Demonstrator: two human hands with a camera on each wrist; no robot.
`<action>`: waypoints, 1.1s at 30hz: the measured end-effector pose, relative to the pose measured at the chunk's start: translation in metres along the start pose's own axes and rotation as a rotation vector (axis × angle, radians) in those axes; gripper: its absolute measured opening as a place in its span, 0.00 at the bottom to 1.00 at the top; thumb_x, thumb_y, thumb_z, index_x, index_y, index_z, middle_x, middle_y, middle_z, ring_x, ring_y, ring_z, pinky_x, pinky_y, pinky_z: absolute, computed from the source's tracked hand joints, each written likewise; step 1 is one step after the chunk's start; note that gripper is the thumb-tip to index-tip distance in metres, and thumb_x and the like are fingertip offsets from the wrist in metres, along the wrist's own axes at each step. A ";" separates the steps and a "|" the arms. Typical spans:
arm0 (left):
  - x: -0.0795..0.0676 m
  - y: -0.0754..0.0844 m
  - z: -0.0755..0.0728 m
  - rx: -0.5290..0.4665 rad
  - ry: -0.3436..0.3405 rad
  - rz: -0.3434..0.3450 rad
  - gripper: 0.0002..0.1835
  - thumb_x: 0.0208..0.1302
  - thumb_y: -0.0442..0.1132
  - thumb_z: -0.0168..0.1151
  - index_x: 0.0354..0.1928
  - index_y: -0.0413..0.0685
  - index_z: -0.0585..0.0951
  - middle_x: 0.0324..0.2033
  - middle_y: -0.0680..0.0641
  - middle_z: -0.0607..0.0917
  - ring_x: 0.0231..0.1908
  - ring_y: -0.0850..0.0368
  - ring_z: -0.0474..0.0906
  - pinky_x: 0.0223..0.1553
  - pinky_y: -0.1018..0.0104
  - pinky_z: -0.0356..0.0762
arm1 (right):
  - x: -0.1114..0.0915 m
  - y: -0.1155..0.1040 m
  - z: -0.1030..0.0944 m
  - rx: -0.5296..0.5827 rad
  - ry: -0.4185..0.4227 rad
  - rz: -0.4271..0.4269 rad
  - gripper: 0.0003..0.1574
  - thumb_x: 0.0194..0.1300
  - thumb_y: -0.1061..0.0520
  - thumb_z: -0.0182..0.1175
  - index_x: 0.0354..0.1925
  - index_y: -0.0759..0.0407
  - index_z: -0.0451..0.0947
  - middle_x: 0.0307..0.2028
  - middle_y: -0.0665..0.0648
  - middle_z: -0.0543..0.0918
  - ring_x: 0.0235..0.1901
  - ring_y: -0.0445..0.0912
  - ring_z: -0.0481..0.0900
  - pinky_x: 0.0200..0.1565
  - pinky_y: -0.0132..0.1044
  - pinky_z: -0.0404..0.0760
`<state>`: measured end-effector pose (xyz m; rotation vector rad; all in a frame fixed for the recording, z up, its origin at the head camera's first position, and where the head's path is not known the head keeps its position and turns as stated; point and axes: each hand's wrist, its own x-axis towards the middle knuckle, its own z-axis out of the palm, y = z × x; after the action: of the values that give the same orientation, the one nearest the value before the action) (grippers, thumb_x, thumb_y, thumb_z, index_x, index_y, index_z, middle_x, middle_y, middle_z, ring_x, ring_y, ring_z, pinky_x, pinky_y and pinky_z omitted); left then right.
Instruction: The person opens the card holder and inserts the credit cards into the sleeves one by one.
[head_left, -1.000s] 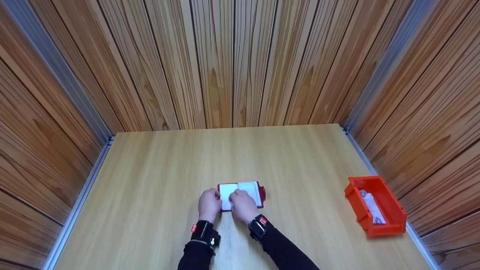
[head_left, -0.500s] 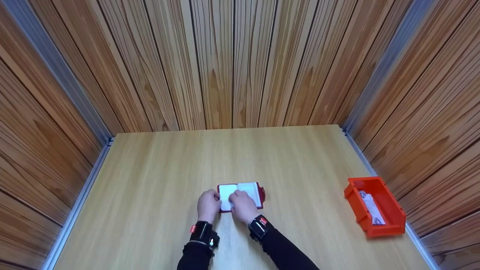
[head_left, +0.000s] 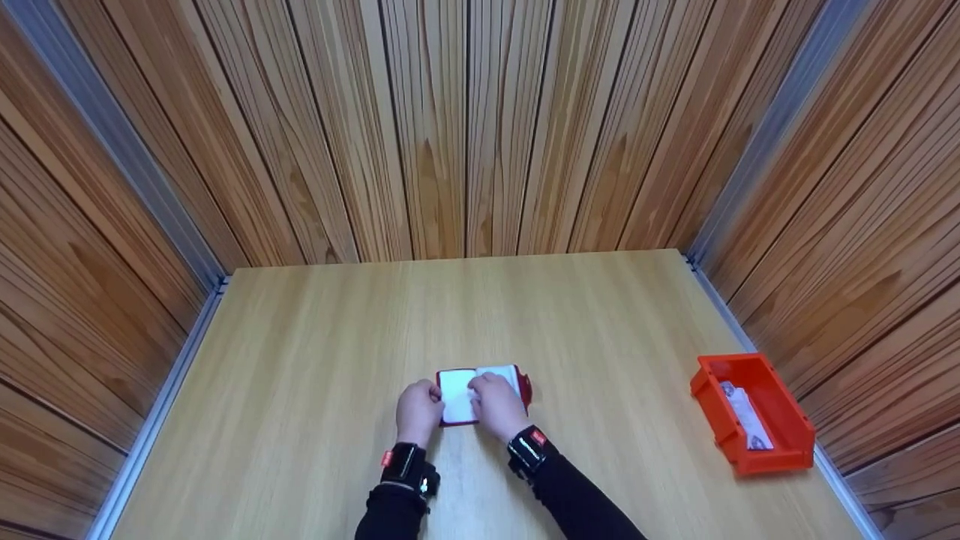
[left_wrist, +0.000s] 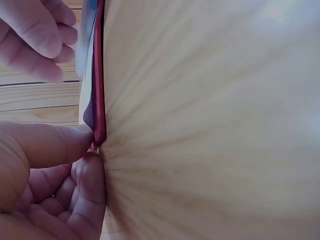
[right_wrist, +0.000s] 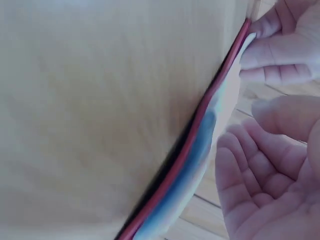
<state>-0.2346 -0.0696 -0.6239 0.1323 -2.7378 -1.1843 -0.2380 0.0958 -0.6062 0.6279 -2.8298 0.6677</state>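
Observation:
A small notebook (head_left: pixel 458 390) with a red cover lies open on the table, showing white pages in the head view. My left hand (head_left: pixel 418 412) pinches its left edge. In the left wrist view, the thumb and forefinger of that hand (left_wrist: pixel 55 170) grip a corner of the red cover (left_wrist: pixel 99 75). Over the right-hand page is my right hand (head_left: pixel 499 405), hiding part of it. The right wrist view shows this hand (right_wrist: pixel 272 175) with fingers loosely bent, thumb apart from them, and nothing held. Blue-tinted page edges (right_wrist: pixel 192 160) show beside it.
An orange-red bin (head_left: pixel 780 420) stands at the right side of the table, holding a white packet (head_left: pixel 746 416). Wood-panelled walls (head_left: pixel 465 135) with metal edging rise at the back and both sides. The pale wooden tabletop (head_left: pixel 315 360) surrounds the notebook.
My right hand has shifted slightly to the right, away from the notebook's middle, uncovering more of the left page. My left hand keeps its pinch on the left edge.

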 end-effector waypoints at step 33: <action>-0.002 0.001 0.000 -0.018 -0.007 -0.025 0.05 0.50 0.25 0.66 0.28 0.40 0.81 0.24 0.49 0.79 0.28 0.52 0.76 0.35 0.56 0.75 | 0.010 0.052 -0.008 -0.071 0.159 0.142 0.06 0.57 0.66 0.66 0.36 0.65 0.84 0.34 0.59 0.77 0.37 0.56 0.77 0.40 0.47 0.79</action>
<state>-0.2327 -0.0687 -0.6236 0.1617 -2.7385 -1.2174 -0.2690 0.1387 -0.6167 0.3486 -2.7532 0.6067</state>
